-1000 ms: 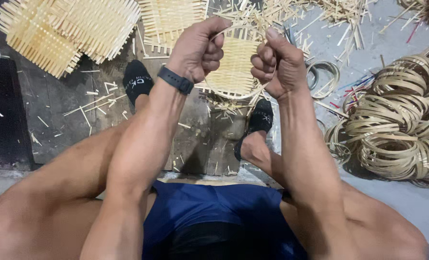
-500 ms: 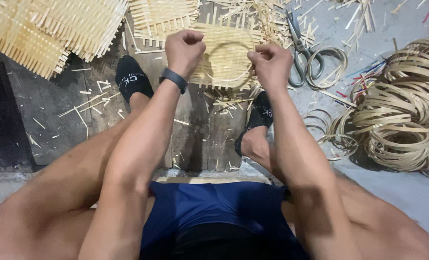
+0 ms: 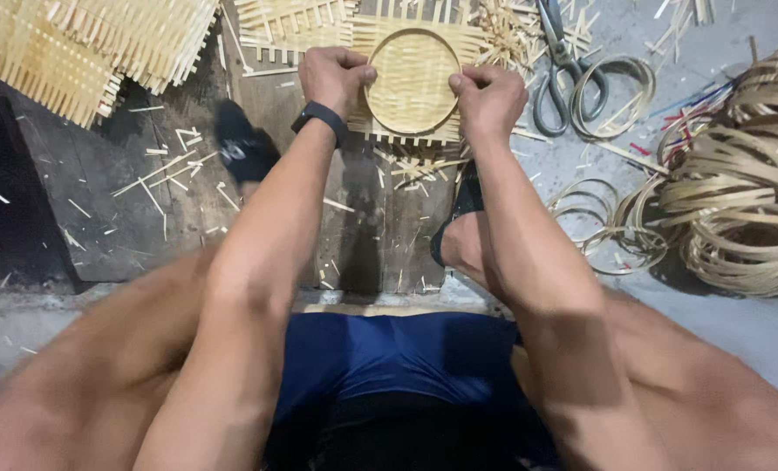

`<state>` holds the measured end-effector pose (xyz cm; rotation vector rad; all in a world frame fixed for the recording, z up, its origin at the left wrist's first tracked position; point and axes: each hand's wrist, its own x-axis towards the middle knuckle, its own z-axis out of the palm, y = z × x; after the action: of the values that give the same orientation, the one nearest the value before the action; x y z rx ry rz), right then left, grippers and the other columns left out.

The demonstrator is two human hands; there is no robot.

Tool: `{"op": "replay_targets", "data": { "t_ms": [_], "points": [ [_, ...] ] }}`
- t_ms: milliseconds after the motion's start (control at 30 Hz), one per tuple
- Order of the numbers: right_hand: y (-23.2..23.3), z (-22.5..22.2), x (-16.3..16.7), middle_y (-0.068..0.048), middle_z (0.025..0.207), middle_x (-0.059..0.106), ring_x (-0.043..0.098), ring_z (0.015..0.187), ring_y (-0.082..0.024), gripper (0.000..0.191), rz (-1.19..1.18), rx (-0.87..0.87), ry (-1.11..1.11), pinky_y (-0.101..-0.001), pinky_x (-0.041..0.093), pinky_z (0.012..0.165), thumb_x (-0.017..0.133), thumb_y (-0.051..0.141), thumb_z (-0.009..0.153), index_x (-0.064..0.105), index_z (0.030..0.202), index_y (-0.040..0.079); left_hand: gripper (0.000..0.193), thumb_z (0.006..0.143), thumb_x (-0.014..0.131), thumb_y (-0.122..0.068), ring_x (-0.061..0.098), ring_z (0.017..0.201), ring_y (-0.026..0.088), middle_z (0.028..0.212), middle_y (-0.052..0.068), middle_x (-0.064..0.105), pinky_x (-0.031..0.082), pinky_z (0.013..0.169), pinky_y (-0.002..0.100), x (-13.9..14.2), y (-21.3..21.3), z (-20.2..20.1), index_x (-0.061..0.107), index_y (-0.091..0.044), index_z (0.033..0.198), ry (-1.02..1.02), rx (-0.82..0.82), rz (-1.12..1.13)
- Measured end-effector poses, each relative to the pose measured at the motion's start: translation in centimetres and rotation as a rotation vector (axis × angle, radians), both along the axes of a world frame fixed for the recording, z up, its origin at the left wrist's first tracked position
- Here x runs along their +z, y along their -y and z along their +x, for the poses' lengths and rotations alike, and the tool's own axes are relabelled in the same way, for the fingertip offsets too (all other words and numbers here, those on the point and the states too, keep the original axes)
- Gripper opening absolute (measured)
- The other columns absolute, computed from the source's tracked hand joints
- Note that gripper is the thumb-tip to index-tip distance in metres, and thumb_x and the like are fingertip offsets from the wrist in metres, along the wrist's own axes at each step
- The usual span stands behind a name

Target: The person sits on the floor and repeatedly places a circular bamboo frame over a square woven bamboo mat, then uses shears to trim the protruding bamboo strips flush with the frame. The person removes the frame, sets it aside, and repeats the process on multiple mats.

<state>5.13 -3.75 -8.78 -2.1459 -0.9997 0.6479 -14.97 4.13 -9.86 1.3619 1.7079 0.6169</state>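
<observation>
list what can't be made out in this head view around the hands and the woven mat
1. Fingertips of the left hand and right hand: curled under, hidden by the knuckles.
2. Square pale woven bamboo mat with round bamboo hoop: top edge cut off by the frame.
3. Grey metal scissors: blade tips cut off at the top.
4. Pile of coiled bamboo rings: runs past the right edge.

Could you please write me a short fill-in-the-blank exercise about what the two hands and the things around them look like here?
1. Both hands, the left hand and the right hand, press a round ring onto a woven bamboo ____.
2. The black band sits on the ____ wrist.
3. The scissors lie to the ____ of the right hand.
4. The heap of coiled strips lies at the ____ edge of the view.

Missing words: mat; left; right; right
</observation>
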Motion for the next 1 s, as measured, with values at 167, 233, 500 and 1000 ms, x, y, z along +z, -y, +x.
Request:
{"op": "replay_targets", "data": {
  "t_ms": [167, 233, 500, 1000],
  "points": [
    [-0.1, -0.5, 0.6, -0.011, 0.075, 0.078, 0.075, 0.068, -0.021, 0.017, 0.048, 0.021, 0.066, -0.0326, 0.057, 0.069, 0.089, 0.014, 0.072, 0.083, 0.086, 0.006, 0.02, 0.065, 0.092, -0.013, 0.077, 0.066, 0.015, 0.074, 0.007, 0.079, 0.062, 0.068, 0.028, -0.5, 0.1, -0.2, 0.083, -0.007, 0.082, -0.02, 0.004, -0.002],
    [-0.3, -0.6, 1.0, -0.01, 0.075, 0.078, 0.075, 0.067, -0.02, 0.017, 0.018, 0.007, 0.042, -0.0319, 0.057, 0.068, 0.089, 0.015, 0.073, 0.083, 0.086, 0.006, 0.019, 0.066, 0.091, -0.012, 0.077, 0.066, 0.015, 0.075, 0.008, 0.079, 0.062, 0.068, 0.028, -0.4, 0.2, -0.3, 0.083, -0.007, 0.083, -0.011, 0.001, 0.002],
    [0.0, -0.8, 1.9, -0.006, 0.077, 0.078, 0.074, 0.068, -0.013, 0.024, 0.044, 0.004, -0.113, -0.0271, 0.059, 0.065, 0.085, 0.008, 0.069, 0.08, 0.092, 0.004, 0.01, 0.078, 0.086, -0.017, 0.078, 0.067, 0.013, 0.074, 0.005, 0.08, 0.062, 0.068, 0.027, 0.0, -0.1, -0.9, 0.084, -0.008, 0.082, 0.114, -0.085, -0.039],
    [-2.5, 3.5, -0.8, -0.008, 0.073, 0.076, 0.071, 0.063, -0.015, 0.024, -0.116, 0.326, 0.0, -0.0294, 0.057, 0.062, 0.097, 0.012, 0.062, 0.08, 0.076, 0.003, 0.007, 0.075, 0.086, -0.008, 0.076, 0.062, 0.011, 0.071, 0.007, 0.079, 0.061, 0.062, 0.027, 0.4, -1.2, -0.4, 0.081, -0.005, 0.079, 0.221, -0.08, 0.006]
  ]
}}
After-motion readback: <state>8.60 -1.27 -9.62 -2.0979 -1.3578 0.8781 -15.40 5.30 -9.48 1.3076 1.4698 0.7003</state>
